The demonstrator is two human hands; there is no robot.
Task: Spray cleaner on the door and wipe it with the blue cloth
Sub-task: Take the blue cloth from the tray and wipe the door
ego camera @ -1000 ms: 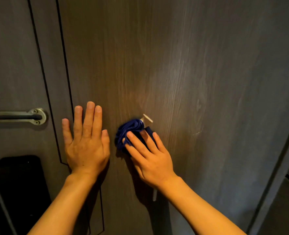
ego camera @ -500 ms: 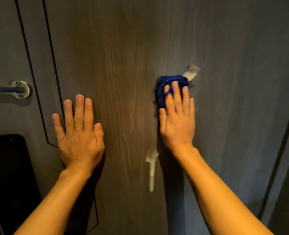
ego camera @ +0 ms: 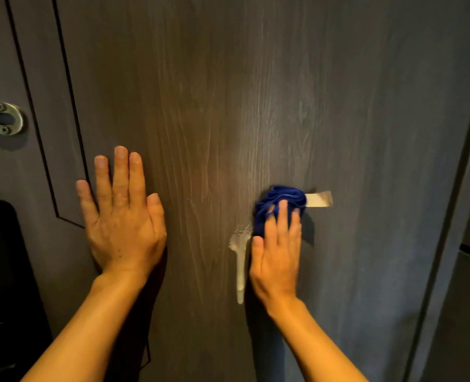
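A person wipes a dark wood-grain door point(ego camera: 256, 92), the right hand point(ego camera: 276, 257) pressing a bunched blue cloth point(ego camera: 279, 198) flat against the panel near its middle. The fingers lie almost straight over the cloth, pinning it to the surface rather than curling round it; a pale tag point(ego camera: 318, 199) sticks out from the cloth's right side. The left hand point(ego camera: 123, 216) is spread fully open and holds nothing, its palm braced on the door beside a thin inlaid groove point(ego camera: 65, 111).

Spraying appears done: just left of the right hand, a whitish patch of cleaner point(ego camera: 239, 244) clings to the panel, with a narrow drip trailing down from it. No spray bottle is in view. Faint vertical streaks catch the light across the centre of the door, which suggests wiping is under way, though the foamy patch and its run are yet to be cleared.

The door's surface looks like matt laminate with long, fine grain lines. The cloth is soft and folded into loose ridges. A brushed metal handle plate point(ego camera: 6, 118) with two screws sits at the left edge.
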